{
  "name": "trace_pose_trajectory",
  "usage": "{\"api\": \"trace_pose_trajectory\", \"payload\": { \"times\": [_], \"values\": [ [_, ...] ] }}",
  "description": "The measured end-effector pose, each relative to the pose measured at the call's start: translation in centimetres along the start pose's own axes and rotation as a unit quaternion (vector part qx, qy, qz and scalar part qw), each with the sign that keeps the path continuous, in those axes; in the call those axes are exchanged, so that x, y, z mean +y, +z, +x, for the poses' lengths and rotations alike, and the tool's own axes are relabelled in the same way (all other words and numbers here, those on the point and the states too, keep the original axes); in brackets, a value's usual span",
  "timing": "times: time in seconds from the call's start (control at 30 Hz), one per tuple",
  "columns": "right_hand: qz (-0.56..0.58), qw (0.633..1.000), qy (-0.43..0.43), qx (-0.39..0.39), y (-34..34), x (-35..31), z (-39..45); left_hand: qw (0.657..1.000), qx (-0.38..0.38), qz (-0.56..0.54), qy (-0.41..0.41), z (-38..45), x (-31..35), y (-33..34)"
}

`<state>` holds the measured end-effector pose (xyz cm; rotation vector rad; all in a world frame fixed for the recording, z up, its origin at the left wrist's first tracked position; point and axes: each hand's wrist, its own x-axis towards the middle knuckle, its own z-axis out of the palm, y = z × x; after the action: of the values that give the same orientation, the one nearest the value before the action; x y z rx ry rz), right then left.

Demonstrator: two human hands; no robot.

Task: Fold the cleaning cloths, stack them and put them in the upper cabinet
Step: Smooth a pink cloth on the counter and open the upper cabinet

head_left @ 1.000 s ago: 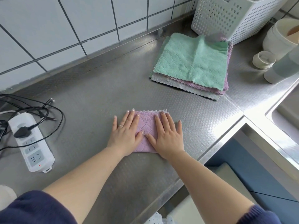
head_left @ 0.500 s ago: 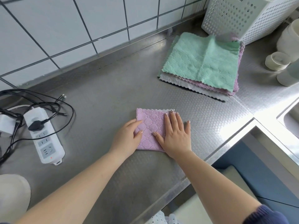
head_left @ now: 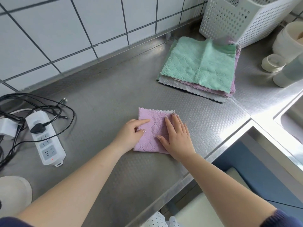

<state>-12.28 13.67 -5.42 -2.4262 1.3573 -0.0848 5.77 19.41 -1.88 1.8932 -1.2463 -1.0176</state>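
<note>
Right hand (head_left: 176,138) fingers (head_left: 173,124) straight, slightly spread, flat on the folded purple cloth (head_left: 153,128). Left hand (head_left: 131,132) at its left edge: index finger extended onto the cloth, thumb on top, other fingers hidden. Cloth lies mid-bench (head_left: 101,99), well apart from the unfolded cloth pile (head_left: 200,68) by the white perforated basket (head_left: 242,18). Risk: lifting pressure lets the fold spring open; sliding it on slick steel skews layers. Both forearms low, reaching forward.
</note>
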Motion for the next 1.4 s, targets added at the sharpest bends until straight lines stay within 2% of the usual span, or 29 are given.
{"api": "trace_pose_trajectory", "payload": {
  "times": [0.13,0.2,0.27,0.33,0.4,0.43,0.5,0.6,0.67,0.8,0.93,1.1,1.3,1.4],
  "values": [
    [0.146,0.987,0.044,0.045,-2.3,0.6,-1.7,0.986,0.001,-0.166,-0.023,-2.0,2.2,0.5],
    [0.266,0.959,0.091,0.037,-3.6,0.7,-2.6,0.969,-0.011,-0.247,-0.029,-3.2,3.5,0.7],
    [0.409,0.899,0.158,0.003,-4.7,0.9,-3.7,0.950,-0.022,-0.309,-0.032,-4.4,4.4,0.9],
    [0.546,0.806,0.227,-0.023,-5.8,0.8,-5.1,0.937,-0.028,-0.347,-0.033,-5.5,5.0,0.9],
    [0.648,0.722,0.239,-0.043,-7.0,0.7,-7.1,0.928,-0.039,-0.369,-0.032,-6.8,5.6,1.0],
    [0.676,0.697,0.235,-0.044,-7.6,0.3,-8.6,0.924,-0.049,-0.378,-0.033,-7.8,5.9,1.0],
    [0.694,0.681,0.229,-0.042,-8.5,-0.6,-10.9,0.911,-0.078,-0.404,-0.034,-9.1,5.8,1.1],
    [0.701,0.677,0.224,0.009,-8.9,-2.1,-14.9,0.893,-0.119,-0.430,-0.050,-11.3,5.4,1.1],
    [0.696,0.676,0.236,0.047,-8.7,-3.5,-18.5,0.878,-0.179,-0.436,-0.081,-13.7,5.6,1.2],
    [0.694,0.665,0.254,0.108,-8.2,-6.1,-25.1,0.863,-0.288,-0.379,-0.170,-17.8,6.4,2.0],
    [0.666,0.650,0.318,0.182,-7.7,-7.5,-32.0,0.860,-0.367,-0.314,-0.161,-21.5,7.0,4.0],
    [0.650,0.600,0.373,0.279,-7.4,-8.0,-40.1,0.853,-0.448,-0.241,-0.116,-26.1,9.0,7.8],
    [0.659,0.484,0.397,0.416,-6.9,-9.3,-52.6,0.822,-0.549,-0.138,-0.052,-35.0,12.6,14.6],
    [0.633,0.443,0.409,0.486,-6.2,-10.4,-59.5,0.799,-0.591,-0.109,-0.029,-41.0,14.1,18.1]
  ]
}}
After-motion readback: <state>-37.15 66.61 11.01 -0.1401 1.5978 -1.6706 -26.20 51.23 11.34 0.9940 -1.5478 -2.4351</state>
